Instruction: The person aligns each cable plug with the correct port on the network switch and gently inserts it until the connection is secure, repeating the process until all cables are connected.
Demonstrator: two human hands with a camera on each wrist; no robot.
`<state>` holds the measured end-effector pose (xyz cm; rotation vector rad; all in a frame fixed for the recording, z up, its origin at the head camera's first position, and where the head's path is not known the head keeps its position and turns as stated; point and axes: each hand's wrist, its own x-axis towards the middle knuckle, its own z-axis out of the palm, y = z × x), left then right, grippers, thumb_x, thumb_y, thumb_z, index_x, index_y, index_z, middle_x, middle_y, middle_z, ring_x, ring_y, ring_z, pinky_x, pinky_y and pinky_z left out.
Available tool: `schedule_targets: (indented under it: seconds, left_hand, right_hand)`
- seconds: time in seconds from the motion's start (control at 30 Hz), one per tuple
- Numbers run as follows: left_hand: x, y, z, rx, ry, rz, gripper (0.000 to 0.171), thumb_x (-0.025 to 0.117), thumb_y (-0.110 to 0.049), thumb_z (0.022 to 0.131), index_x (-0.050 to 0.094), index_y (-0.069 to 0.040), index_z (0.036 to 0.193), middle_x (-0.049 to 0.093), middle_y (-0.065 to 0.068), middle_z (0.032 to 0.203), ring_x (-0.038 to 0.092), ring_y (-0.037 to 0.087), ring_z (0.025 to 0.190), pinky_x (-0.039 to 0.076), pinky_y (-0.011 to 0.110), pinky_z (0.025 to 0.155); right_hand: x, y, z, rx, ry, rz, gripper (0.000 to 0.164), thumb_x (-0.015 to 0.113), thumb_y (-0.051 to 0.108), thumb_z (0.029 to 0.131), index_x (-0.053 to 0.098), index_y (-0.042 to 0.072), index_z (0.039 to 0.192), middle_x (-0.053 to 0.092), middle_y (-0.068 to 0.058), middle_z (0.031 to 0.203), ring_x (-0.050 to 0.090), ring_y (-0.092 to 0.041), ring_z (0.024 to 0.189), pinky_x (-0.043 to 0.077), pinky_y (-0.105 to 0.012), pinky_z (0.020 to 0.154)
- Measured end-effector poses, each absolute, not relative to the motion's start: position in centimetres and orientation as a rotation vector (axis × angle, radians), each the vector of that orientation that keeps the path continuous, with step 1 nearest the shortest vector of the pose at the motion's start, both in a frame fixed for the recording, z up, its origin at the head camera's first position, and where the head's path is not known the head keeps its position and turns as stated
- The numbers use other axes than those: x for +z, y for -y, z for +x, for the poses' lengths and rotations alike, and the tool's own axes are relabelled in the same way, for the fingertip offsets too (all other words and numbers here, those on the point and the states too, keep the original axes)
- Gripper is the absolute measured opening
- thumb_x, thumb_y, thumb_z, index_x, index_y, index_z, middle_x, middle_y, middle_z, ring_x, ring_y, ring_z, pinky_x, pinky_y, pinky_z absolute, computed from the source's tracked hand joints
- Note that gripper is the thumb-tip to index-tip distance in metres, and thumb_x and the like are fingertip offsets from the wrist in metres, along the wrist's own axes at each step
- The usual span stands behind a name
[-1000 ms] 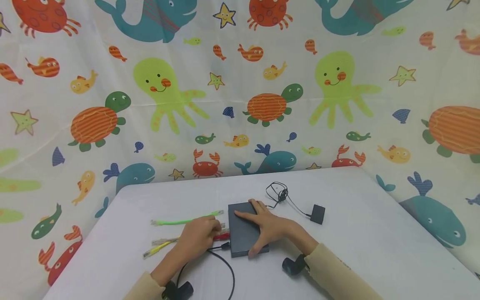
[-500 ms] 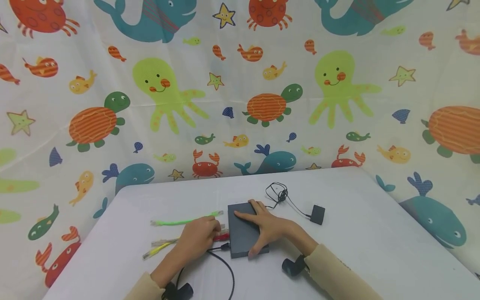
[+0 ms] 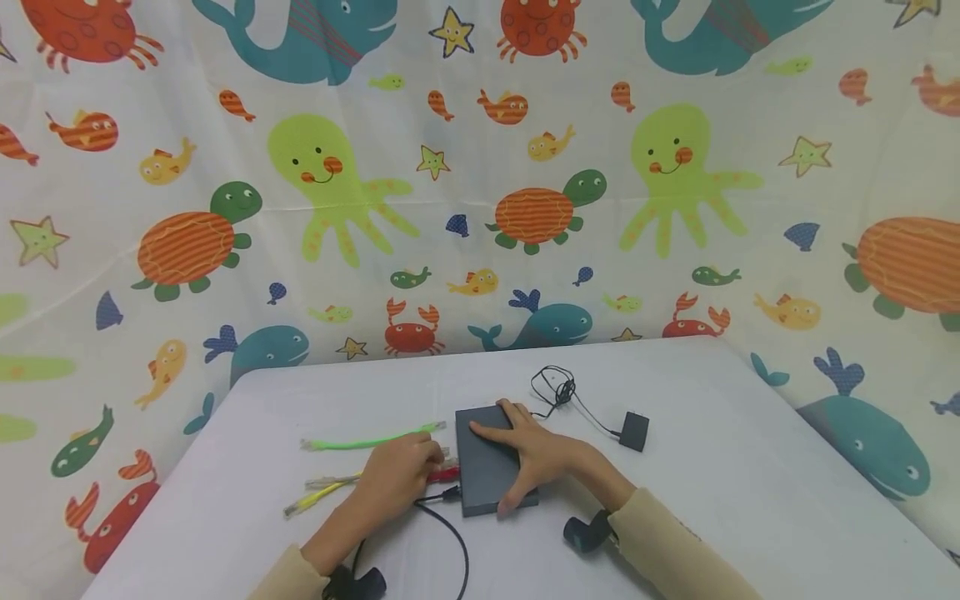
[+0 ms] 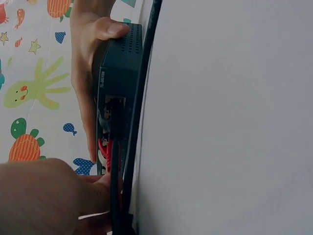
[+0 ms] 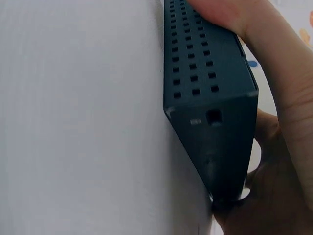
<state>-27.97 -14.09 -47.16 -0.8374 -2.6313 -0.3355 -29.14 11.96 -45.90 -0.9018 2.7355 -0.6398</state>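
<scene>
A dark network switch (image 3: 480, 467) lies flat on the white table. My right hand (image 3: 536, 450) grips it from above, thumb on the near end and fingers spread over the top; the right wrist view shows this hand (image 5: 288, 88) against the vented end. At the port side, my left hand (image 3: 397, 471) pinches an Ethernet cable, largely hidden under its fingers. A red Ethernet cable (image 3: 444, 474) runs into the ports beside those fingertips. A black cable (image 3: 450, 493) with a thick plug enters the same side nearer me, and its plug (image 4: 116, 120) shows in the left wrist view.
Left of the switch lie a green Ethernet cable (image 3: 352, 444) and a yellow one (image 3: 303, 504), with a grey one (image 3: 322, 482) between. A black power adapter (image 3: 634, 431) sits to the right, its coiled cord (image 3: 564, 389) leading behind the switch. A patterned curtain (image 3: 465, 275) hangs behind the table.
Both hands keep their places on the switch and at its ports. Only the head view shifts very slightly.
</scene>
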Motion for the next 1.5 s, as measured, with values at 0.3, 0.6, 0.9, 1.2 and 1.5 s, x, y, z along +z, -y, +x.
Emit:
schedule_targets:
  seconds: [0.3, 0.6, 0.9, 1.2, 1.5]
  left_hand:
    - [-45.4, 15.2, -28.7, -0.568, 2.844, -0.822, 0.014, 0.068, -0.012, 0.085, 0.075, -0.021, 0.094, 0.071, -0.010, 0.090, 0.059, 0.005, 0.078, 0.051, 0.030, 0.072]
    - [-45.4, 16.2, -29.9, -0.457, 2.887, -0.623, 0.008, 0.076, -0.021, 0.081, 0.074, -0.021, 0.088, 0.063, -0.010, 0.078, 0.051, 0.009, 0.071, 0.045, 0.028, 0.068]
    - [-45.7, 16.1, -29.9, -0.448, 2.904, -0.636, 0.013, 0.074, -0.015, 0.083, 0.070, -0.021, 0.093, 0.066, -0.008, 0.084, 0.052, 0.010, 0.075, 0.047, 0.029, 0.072]
    - [-45.6, 15.5, -29.3, -0.420, 2.789, -0.778, 0.018, 0.069, -0.007, 0.083, 0.076, -0.020, 0.094, 0.068, -0.008, 0.082, 0.053, 0.004, 0.071, 0.050, 0.027, 0.071]
    - [-45.7, 15.1, -29.2, -0.387, 2.766, -0.750, 0.014, 0.072, -0.012, 0.083, 0.076, -0.023, 0.091, 0.064, -0.012, 0.077, 0.049, 0.003, 0.067, 0.046, 0.021, 0.065]
  right_hand:
    - [-45.8, -12.2, -29.3, -0.588, -2.740, -0.887, 0.113, 0.081, 0.067, 0.057, 0.019, 0.049, 0.150, -0.006, -0.015, 0.163, 0.001, -0.036, 0.149, 0.025, -0.064, 0.110]
    - [-45.9, -12.5, -29.3, -0.589, -2.737, -0.881, 0.113, 0.080, 0.068, 0.057, 0.018, 0.049, 0.150, -0.008, -0.014, 0.163, -0.002, -0.036, 0.149, 0.022, -0.066, 0.110]
    - [-45.9, -12.2, -29.2, -0.597, -2.734, -0.860, 0.113, 0.081, 0.067, 0.057, 0.019, 0.049, 0.149, -0.007, -0.015, 0.163, -0.003, -0.035, 0.150, 0.023, -0.064, 0.111]
    - [-45.9, -12.0, -29.2, -0.595, -2.729, -0.866, 0.113, 0.081, 0.066, 0.058, 0.019, 0.048, 0.150, -0.008, -0.016, 0.162, -0.004, -0.038, 0.149, 0.022, -0.067, 0.109]
    - [-45.9, -12.1, -29.2, -0.597, -2.736, -0.859, 0.112, 0.080, 0.068, 0.057, 0.019, 0.050, 0.149, -0.006, -0.014, 0.163, -0.001, -0.035, 0.149, 0.025, -0.065, 0.109]
